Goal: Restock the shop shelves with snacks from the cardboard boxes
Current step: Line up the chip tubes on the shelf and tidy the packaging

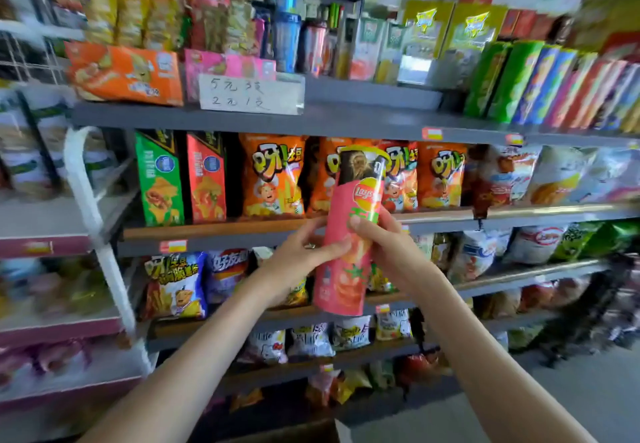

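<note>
Pink chip canister [356,200] upright in mid-air, just in front of middle shelf [207,231]. Left hand [304,252] and right hand [384,245] each curl round its middle. Probably facing the label outward before shelving.

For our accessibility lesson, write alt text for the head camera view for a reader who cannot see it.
The left hand and right hand grip a pink Lay's tube, nearly upright, before shop shelves crowded with orange snack bags. Similar tubes line the upper shelf at right.
</note>
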The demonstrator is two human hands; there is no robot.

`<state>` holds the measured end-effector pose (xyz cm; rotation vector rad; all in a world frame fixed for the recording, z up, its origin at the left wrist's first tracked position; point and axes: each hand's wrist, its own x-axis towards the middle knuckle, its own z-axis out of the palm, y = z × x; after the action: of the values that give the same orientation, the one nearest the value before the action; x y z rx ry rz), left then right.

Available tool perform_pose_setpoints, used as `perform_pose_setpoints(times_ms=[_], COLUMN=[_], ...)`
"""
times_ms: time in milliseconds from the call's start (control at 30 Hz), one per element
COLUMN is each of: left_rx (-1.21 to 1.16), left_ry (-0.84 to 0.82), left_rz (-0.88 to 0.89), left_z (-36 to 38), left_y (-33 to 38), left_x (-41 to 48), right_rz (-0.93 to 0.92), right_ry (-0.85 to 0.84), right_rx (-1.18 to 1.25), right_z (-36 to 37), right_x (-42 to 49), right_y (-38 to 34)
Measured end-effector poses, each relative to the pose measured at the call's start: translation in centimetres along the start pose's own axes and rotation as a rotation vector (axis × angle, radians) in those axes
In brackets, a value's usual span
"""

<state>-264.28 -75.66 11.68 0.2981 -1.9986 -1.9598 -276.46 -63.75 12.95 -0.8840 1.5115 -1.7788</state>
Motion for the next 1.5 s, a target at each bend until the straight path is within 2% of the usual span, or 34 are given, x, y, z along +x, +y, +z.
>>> perform_pose_setpoints(times_ms=[200,367,467,567,700,900,1167,1300,1500], left_rx=[0.1,0.2,0.235,0.383,0.437,0.401,0.233,0.225,0.212], left_ry=[-0.095,-0.112,-0.139,-0.17,-0.219,-0.063,0.231,0.328,0.408], left_rz=[0.077,0.172,0.179,0.181,0.171,0.197,0.191,0.183,0.215], left_z=[4.7,9.3,12.5,16.2,20.8,28.1,31.9,31.9,31.2], left_y=[3.4,5.2,6.0,6.8,7.6,9.6,15.1,16.3,17.5], left_x=[6.1,11.5,14.8,18.1,22.9,29.1,36.3,39.0,44.8], right_rz=[-0.118,-0.198,-0.241,-0.263,-0.247,-0.275,-0.343,-0.359,-0.458], right_ry=[0.044,0.076,0.12,0.146,0.125,0.04,0.218,0.245,0.283], right_rx=[-0.061,-0.104,-0.1,-0.086,-0.164,-0.4,-0.536,-0.575,-0.732], right_z=[-6.8,-12.7,-16.5,-20.8,-27.2,-38.3,-52.7,-55.9,-57.0], right_x=[0.6,1.8,2.2,2.5,3.2,4.4,8.9,14.3,21.8], right_y=[-4.2,-7.1,-8.5,-9.5,-11.1,-15.0,-20.0,-20.6,-21.1])
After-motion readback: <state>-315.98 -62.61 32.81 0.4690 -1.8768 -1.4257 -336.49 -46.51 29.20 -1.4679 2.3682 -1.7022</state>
